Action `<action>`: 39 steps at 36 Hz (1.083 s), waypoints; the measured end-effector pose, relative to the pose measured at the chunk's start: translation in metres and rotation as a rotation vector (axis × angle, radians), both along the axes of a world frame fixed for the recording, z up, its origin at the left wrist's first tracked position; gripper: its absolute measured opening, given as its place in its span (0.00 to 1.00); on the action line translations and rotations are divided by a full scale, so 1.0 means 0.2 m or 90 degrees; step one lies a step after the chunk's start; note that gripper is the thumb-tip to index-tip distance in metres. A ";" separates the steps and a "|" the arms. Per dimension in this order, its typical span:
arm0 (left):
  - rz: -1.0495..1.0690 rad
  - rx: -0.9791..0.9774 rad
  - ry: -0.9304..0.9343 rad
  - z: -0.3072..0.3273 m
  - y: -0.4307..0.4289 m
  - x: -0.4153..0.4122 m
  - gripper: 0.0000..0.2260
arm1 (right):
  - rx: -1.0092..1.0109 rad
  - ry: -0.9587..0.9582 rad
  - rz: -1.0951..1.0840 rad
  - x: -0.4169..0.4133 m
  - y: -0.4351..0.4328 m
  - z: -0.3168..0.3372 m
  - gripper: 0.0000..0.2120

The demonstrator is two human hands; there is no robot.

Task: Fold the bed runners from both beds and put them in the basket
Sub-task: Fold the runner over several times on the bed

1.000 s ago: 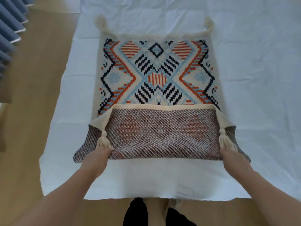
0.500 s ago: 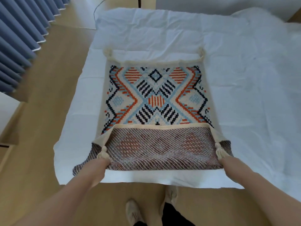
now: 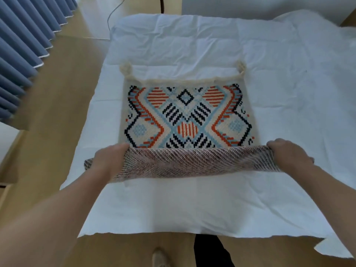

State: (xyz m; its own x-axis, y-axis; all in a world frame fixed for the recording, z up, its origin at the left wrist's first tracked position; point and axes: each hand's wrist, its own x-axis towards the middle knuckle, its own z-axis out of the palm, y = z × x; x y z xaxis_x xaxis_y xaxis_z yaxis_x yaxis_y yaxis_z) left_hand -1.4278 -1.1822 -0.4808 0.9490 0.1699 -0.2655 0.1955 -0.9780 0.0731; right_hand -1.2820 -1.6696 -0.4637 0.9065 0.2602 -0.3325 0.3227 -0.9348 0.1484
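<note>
Head view, looking down a bed [image 3: 192, 205] dressed in a creased white sheet [image 3: 173, 41]. Spread flat across the middle, a woven bed runner [image 3: 187, 116] patterned with orange, navy and pale-blue diamonds and zigzags on cream. Near end of the runner turned over onto itself, showing the mottled reverse side as a raised band from one hand to the other. Left hand [image 3: 109, 160] clamped over the left end of that folded band, fingers curled into the cloth. Right hand [image 3: 289, 155] clenched on the right end, knuckles up, fabric bunched beneath the palm. Both bare forearms reaching in from the bottom corners. Far edge of the runner lying flat, a cream tassel [image 3: 126, 69] at its left corner and another [image 3: 241, 67] at its right, both resting on the sheet. Small flap of the reverse side poking out past the left hand toward the bed's edge. Bare sheet between the fold and the foot of the bed, its hem hanging over the wooden floor [image 3: 57, 93]. Blue pleated curtains [image 3: 23, 45] along the left side, well apart from the bed. Thin cable [image 3: 113, 14] trailing across the floor beyond the head of the bed. Below the foot of the bed, a dark trouser leg [image 3: 210, 251] and the toe of a light shoe [image 3: 159, 257].
</note>
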 end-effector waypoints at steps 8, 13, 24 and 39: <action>0.018 0.095 -0.082 -0.14 0.13 0.62 0.07 | 0.003 -0.023 0.055 0.71 0.21 -0.11 0.14; 0.037 0.135 -0.065 -0.28 0.14 0.90 0.09 | 0.002 -0.015 0.083 1.03 0.34 -0.26 0.13; 0.127 0.143 0.066 -0.61 0.08 1.10 0.30 | -0.104 -0.013 0.093 1.26 0.41 -0.69 0.27; -0.051 -0.017 0.198 -0.75 -0.11 0.33 0.37 | -0.048 0.159 0.128 0.38 0.19 -0.89 0.46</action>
State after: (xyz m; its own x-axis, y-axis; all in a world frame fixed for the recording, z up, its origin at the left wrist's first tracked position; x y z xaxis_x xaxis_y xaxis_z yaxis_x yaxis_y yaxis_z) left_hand -1.3610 -1.2049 -0.6310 0.8320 0.0869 -0.5480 0.1346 -0.9898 0.0475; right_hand -1.2063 -1.6320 -0.6410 0.7276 0.3917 -0.5632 0.5349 -0.8379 0.1082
